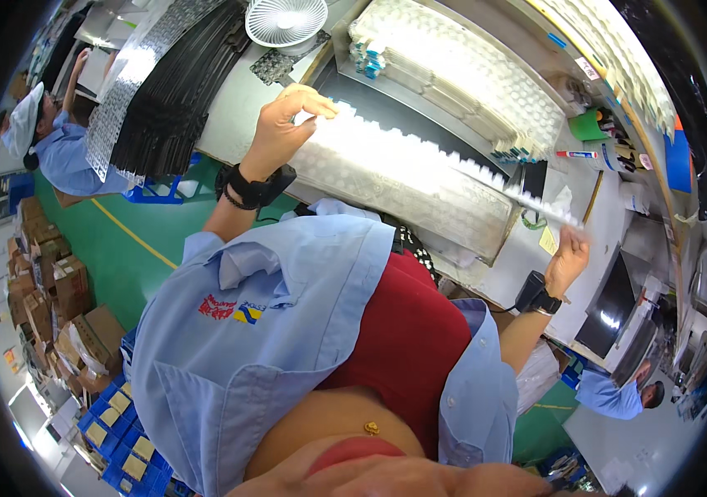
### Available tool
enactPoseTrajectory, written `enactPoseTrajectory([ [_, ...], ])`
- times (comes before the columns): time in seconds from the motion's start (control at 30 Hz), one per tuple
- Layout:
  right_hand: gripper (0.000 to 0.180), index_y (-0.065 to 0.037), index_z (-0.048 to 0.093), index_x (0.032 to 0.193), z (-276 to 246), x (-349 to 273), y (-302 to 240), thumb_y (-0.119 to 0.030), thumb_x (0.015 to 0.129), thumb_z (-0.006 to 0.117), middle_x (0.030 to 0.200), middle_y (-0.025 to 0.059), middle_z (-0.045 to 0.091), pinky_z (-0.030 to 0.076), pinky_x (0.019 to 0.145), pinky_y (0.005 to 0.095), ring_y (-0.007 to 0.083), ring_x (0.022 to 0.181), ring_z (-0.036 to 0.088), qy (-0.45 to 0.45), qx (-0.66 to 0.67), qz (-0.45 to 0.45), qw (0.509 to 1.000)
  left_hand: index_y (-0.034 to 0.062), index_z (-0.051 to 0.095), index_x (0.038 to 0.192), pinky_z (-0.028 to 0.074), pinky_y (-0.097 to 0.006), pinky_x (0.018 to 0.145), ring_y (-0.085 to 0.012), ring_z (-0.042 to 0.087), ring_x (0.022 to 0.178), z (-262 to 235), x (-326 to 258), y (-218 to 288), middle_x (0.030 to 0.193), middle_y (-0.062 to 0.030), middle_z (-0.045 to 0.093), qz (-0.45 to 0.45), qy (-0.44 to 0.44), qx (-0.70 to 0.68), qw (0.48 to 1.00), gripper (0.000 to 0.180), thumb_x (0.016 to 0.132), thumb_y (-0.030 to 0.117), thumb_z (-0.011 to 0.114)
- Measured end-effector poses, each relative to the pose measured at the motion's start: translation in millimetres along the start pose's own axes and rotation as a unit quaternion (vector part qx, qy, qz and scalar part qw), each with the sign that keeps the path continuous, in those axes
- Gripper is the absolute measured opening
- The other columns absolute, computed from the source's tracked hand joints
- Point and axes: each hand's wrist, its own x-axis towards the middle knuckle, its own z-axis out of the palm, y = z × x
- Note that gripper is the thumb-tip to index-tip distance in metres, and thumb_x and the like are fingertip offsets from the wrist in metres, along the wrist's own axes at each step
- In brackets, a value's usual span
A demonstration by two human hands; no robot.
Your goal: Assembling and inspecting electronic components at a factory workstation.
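A long, narrow white strip with a row of raised bumps (pixel 444 159) stretches slantwise between my two hands above a bench. My left hand (pixel 281 128) has its fingers curled and its thumb and fingertips pinched at the strip's upper left end. Closed around the opposite end is my right hand (pixel 567 258), lower down at the right. Beneath the strip lies a shallow tray-like frame (pixel 420 203), brightly lit and partly washed out by glare. Behind it, stacks of similar white bumpy strips (pixel 453 70) fill a metal-edged tray, some with blue-green ends.
A white round fan (pixel 286 21) stands at the far left of the bench, beside a tall stack of black sheets (pixel 163 108). A marker (pixel 577 154) and a green piece (pixel 588 125) lie at the right, near a dark screen (pixel 606 302). Co-workers (pixel 64 149) sit at both sides.
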Motion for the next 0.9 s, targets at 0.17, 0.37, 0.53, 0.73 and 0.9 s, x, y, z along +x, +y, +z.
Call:
enactPoseTrajectory([
  [0.17, 0.012, 0.0, 0.062, 0.077, -4.7, -12.2, 13.2, 0.01, 0.07, 0.063, 0.114, 0.0187, 0.057, 0.046, 0.087, 0.0341, 0.0249, 0.098, 0.058, 0.033, 0.095, -0.12, 0.988, 0.0083, 0.063, 0.072, 0.043, -0.031, 0.078, -0.0215, 0.054, 0.089, -1.7, -2.7, -5.7, 0.088, -0.0019, 0.064, 0.142, 0.036, 0.125, 0.981, 0.02, 0.06, -0.006, 0.07],
  [0.37, 0.013, -0.001, 0.065, 0.077, -8.0, -14.6, 13.4, 0.01, 0.068, 0.064, 0.11, 0.0158, 0.059, 0.043, 0.089, 0.0341, 0.0227, 0.1, 0.056, 0.039, -0.085, -0.183, 0.979, 0.0103, 0.063, 0.07, 0.043, -0.033, 0.081, -0.0237, 0.053, 0.092, -7.3, 1.2, 0.7, 0.093, -0.0024, 0.062, 0.172, 0.041, 0.173, 0.969, 0.021, 0.057, -0.005, 0.069],
  [0.53, 0.015, -0.001, 0.065, 0.078, 3.2, -17.7, 4.8, 0.011, 0.069, 0.063, 0.104, 0.0141, 0.061, 0.043, 0.089, 0.034, 0.0217, 0.098, 0.056, 0.035, -0.174, -0.234, 0.956, 0.0093, 0.064, 0.074, 0.044, -0.033, 0.082, -0.0238, 0.055, 0.093, -6.1, 1.4, -16.0, 0.092, -0.0055, 0.062, 0.175, 0.05, 0.196, 0.964, 0.024, 0.056, -0.005, 0.072],
  [0.73, 0.018, -0.003, 0.064, 0.073, 19.3, -21.3, -17.8, 0.013, 0.064, 0.064, 0.093, 0.011, 0.064, 0.044, 0.083, 0.0325, 0.0217, 0.092, 0.058, 0.03, -0.245, -0.282, 0.927, 0.0088, 0.065, 0.074, 0.044, -0.029, 0.073, -0.0213, 0.055, 0.09, -13.4, -4.1, -13.3, 0.091, -0.0041, 0.061, 0.134, 0.064, 0.19, 0.97, 0.021, 0.06, -0.006, 0.069],
  [0.9, 0.018, -0.004, 0.062, 0.068, 33.6, -20.4, -28.4, 0.013, 0.061, 0.064, 0.087, 0.0081, 0.066, 0.045, 0.08, 0.0321, 0.0218, 0.088, 0.059, 0.018, -0.245, -0.317, 0.916, 0.0081, 0.066, 0.076, 0.043, -0.027, 0.069, -0.0188, 0.055, 0.089, -22.1, -10.0, -19.8, 0.095, -0.005, 0.06, 0.124, 0.07, 0.214, 0.967, 0.019, 0.064, -0.007, 0.069],
])
